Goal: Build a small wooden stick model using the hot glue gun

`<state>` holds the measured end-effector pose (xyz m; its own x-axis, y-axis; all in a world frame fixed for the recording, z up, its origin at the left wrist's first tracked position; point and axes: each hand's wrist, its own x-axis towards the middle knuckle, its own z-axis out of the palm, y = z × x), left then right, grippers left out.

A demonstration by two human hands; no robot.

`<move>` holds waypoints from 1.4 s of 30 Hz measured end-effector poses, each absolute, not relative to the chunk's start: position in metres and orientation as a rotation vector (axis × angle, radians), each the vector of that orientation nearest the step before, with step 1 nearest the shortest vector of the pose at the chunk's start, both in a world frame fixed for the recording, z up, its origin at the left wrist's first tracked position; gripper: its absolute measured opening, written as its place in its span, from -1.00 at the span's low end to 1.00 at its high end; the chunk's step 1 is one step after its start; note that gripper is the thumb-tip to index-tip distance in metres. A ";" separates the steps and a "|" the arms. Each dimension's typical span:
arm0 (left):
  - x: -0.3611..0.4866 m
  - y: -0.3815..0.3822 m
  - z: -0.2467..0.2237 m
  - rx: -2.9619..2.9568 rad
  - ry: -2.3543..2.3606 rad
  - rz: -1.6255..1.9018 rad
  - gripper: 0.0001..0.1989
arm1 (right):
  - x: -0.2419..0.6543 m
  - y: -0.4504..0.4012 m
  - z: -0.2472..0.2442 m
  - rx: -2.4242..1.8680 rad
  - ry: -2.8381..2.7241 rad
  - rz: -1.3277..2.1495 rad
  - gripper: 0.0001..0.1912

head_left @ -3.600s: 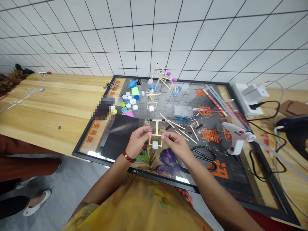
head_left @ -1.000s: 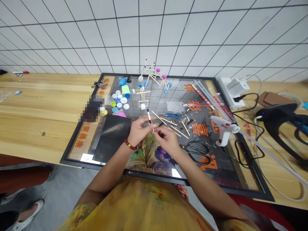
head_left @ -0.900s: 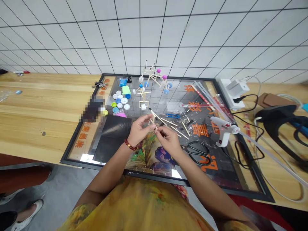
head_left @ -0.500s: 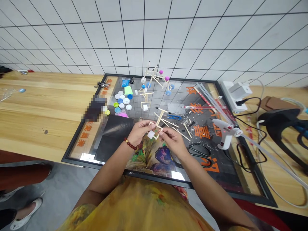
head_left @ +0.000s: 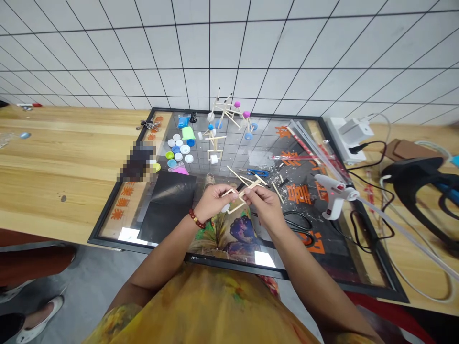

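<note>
Both hands hold a small frame of pale wooden sticks (head_left: 235,208) above the glass-topped board. My left hand (head_left: 213,203) pinches its left end, where a white round piece (head_left: 225,208) shows below the fingertips. On the other side my right hand (head_left: 264,203) grips the frame near its upper stick, fingers closed. Just behind the hands lie loose sticks (head_left: 232,173) and a blue-handled cutter-like tool (head_left: 257,173). Black scissors (head_left: 299,220) rest to the right of my right hand, partly hidden by the forearm.
Stick models (head_left: 229,112) with coloured balls stand at the back. Bottle caps (head_left: 185,149) and a black sheet (head_left: 167,203) lie left. To the right are a white glue gun (head_left: 333,195), clear tubes (head_left: 313,143), a power strip (head_left: 340,136) and cables. A person's foot (head_left: 43,317) shows lower left.
The stick frame has been turned, its upper part now tipping to the right. My right hand has shifted its hold up along it, and the view has moved slightly.
</note>
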<state>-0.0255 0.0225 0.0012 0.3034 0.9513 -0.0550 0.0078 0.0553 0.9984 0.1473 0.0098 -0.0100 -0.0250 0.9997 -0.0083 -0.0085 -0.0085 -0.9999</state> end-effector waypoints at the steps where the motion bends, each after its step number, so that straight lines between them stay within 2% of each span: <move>1: -0.025 0.022 0.001 1.312 1.000 0.938 -0.73 | 0.148 0.010 -0.010 -1.201 -1.216 1.229 -0.68; 20: -0.025 0.020 0.008 1.194 0.949 0.859 -0.61 | 0.148 0.009 -0.003 -1.197 -1.053 1.314 -0.69; 27: -0.025 0.022 0.006 1.181 0.960 0.986 -0.69 | 0.146 0.008 0.001 -1.185 -1.003 1.361 -0.68; 42: -0.024 0.022 0.003 1.126 0.941 1.014 -0.67 | 0.142 0.010 0.006 -1.149 -0.800 1.617 -0.65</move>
